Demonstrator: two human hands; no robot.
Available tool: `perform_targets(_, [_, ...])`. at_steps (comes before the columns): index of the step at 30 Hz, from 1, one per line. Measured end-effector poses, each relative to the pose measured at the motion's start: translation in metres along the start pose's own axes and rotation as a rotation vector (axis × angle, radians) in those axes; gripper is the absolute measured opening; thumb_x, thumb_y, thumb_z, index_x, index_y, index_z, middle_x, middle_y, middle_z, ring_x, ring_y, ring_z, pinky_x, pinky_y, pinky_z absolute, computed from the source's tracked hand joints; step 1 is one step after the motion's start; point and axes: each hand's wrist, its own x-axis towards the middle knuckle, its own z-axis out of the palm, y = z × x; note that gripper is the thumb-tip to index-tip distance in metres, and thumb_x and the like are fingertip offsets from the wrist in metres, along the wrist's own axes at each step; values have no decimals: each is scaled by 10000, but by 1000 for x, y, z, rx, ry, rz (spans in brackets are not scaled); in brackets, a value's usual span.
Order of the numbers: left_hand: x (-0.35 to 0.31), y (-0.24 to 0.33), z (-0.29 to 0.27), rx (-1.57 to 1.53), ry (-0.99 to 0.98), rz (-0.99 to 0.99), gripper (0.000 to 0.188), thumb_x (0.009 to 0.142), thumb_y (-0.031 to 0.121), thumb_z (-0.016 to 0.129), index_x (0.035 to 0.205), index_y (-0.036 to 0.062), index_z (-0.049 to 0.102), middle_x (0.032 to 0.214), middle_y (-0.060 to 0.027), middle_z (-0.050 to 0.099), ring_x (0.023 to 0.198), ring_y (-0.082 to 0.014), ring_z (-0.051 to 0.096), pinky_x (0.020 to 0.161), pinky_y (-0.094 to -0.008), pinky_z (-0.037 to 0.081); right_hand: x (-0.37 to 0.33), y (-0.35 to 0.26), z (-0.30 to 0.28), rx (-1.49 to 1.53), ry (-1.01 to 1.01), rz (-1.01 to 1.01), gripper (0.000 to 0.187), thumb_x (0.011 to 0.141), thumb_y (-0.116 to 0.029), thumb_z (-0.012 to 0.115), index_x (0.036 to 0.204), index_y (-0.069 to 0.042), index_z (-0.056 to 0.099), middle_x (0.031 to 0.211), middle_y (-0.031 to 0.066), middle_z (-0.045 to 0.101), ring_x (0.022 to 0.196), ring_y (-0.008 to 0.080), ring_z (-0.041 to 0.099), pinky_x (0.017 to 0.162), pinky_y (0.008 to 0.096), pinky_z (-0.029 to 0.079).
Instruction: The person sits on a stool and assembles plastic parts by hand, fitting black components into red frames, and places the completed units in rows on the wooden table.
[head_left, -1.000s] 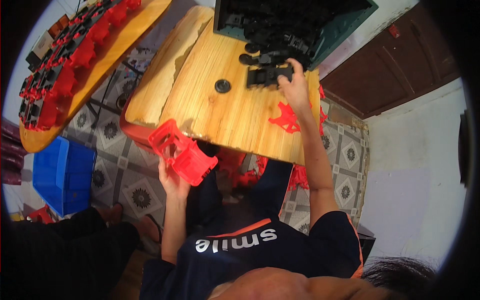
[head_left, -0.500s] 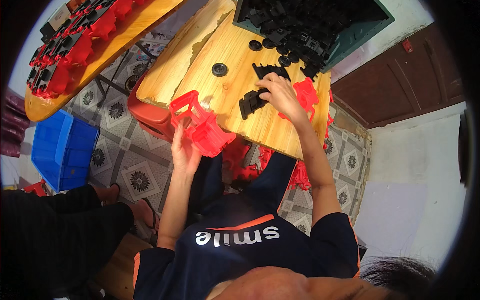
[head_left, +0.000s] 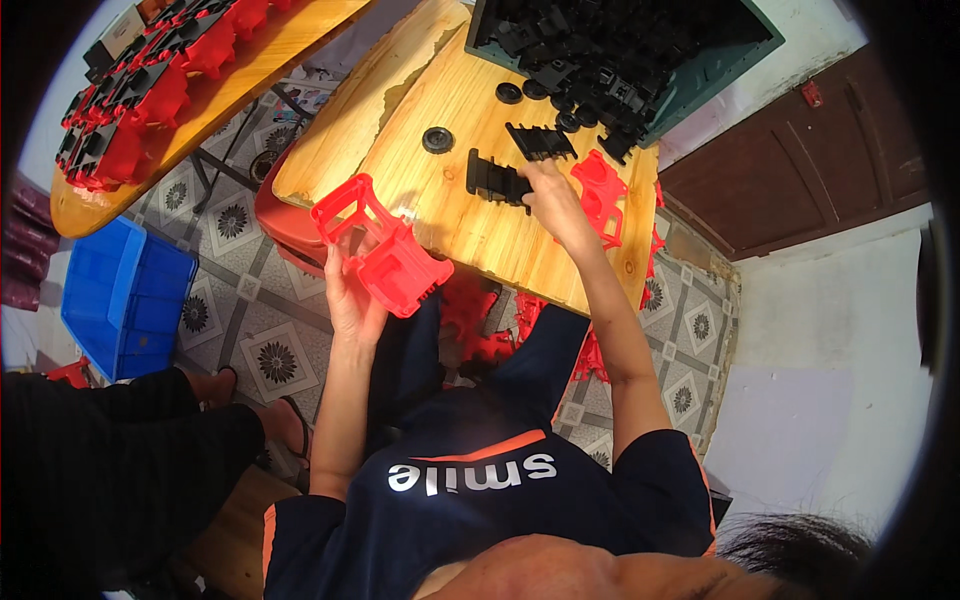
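My left hand is closed around the side of a red plastic toy-like shell, held tilted at the near edge of the wooden table. The shell has an open frame at one end and a hollow box-like body at the other. Over the table, my right hand grips the right end of a black plastic part with a bar along its left end. Some of its fingertips are hidden. Just beyond the hand lies a similar black part. Another red shell lies to its right.
A dark green crate heaped with black parts stands at the far right, with several black wheels beside it. One wheel lies apart. Red-and-black assemblies line another table. A blue bin and another person's leg are at left.
My left hand has shifted left with the red shell. Under my right hand, the black part has turned and moved slightly left and farther away.
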Motion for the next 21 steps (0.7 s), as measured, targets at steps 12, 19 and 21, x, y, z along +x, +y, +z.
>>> perform_targets(12, [3, -8, 19, 134, 27, 7, 544, 965, 424, 582, 1406, 160, 403, 1303, -101, 553, 1223, -242, 527, 1056, -455, 429, -62, -116, -67, 168, 181, -490, 246, 802, -160, 747, 974, -6, 664, 826, 106, 593, 762, 267, 617, 633, 360, 507])
perform_targets(19, [2, -12, 33, 240, -30, -19, 482, 993, 449, 512, 1385, 185, 424, 1306, -180, 573, 1213, -312, 566, 1052, -480, 444, -80, -149, -54, 13, 171, -625, 275, 779, -129, 763, 997, -6, 649, 795, 80, 546, 735, 234, 594, 618, 334, 509])
perform_targets(21, [4, -13, 27, 258, -42, -13, 501, 996, 456, 499, 1403, 179, 409, 1345, -203, 545, 1231, -323, 556, 1051, -489, 447, -80, -149, -54, 14, 170, -625, 272, 779, -128, 764, 994, -6, 650, 795, 80, 544, 736, 234, 595, 618, 334, 510])
